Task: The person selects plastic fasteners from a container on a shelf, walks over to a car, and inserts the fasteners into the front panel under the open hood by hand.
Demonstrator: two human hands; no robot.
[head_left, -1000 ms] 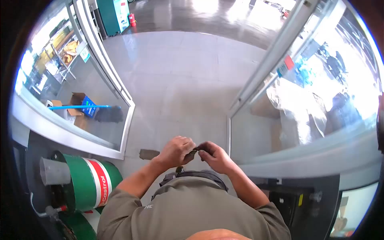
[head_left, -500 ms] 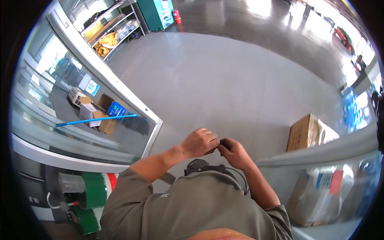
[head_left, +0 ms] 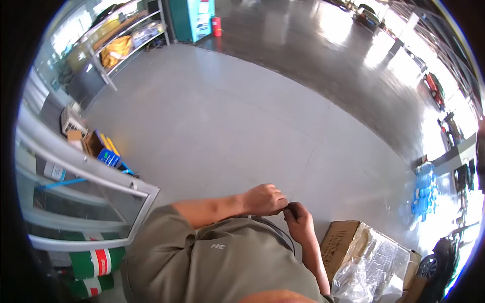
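In front of my waist, my left hand [head_left: 265,199] is closed, its fingers curled and turned inward. My right hand [head_left: 299,221] comes up beside it, thumb and fingers pinched together. The fingertips of both hands meet or nearly meet. Whatever they hold, if anything, is too small or hidden to name. A dark cable [head_left: 278,228] hangs close under the hands, against my grey-green shirt [head_left: 237,257].
A white-framed glass door [head_left: 146,202] stands open at my left, with green drums [head_left: 93,262] behind it. Close by on the right sits a plastic-wrapped cardboard box [head_left: 343,242]. Blue water bottles [head_left: 425,192], a shelf rack [head_left: 121,48] and a fire extinguisher [head_left: 216,26] are farther off.
My view has moved forward through the doorway; the door has slid back to the left and the box is nearer. Both hands stay together, lower in the view.
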